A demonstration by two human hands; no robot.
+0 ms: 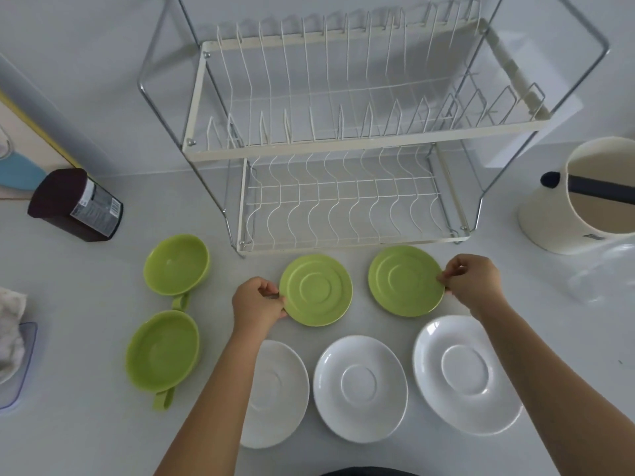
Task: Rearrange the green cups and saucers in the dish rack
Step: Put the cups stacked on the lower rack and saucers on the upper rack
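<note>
White countertop [86, 338] carries three white saucers [360, 389] nearest the person. Beyond, the left hand [256, 304] pinches one green saucer [316, 290], the right hand [472, 285] another [405, 280]. Left of the fingers sit two green cups [163, 348]; past the fingertips stands the dish rack [343, 149].

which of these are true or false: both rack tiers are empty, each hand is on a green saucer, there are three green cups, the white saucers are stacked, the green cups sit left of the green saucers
1. Both tiers of the dish rack are empty. True.
2. The left hand grips the left green saucer and the right hand grips the right green saucer. True.
3. There are three green cups. False: two, the far green cup and the near green cup.
4. The white saucers are stacked. False: three lie side by side.
5. The cups sit left of the green saucers. True.
</note>
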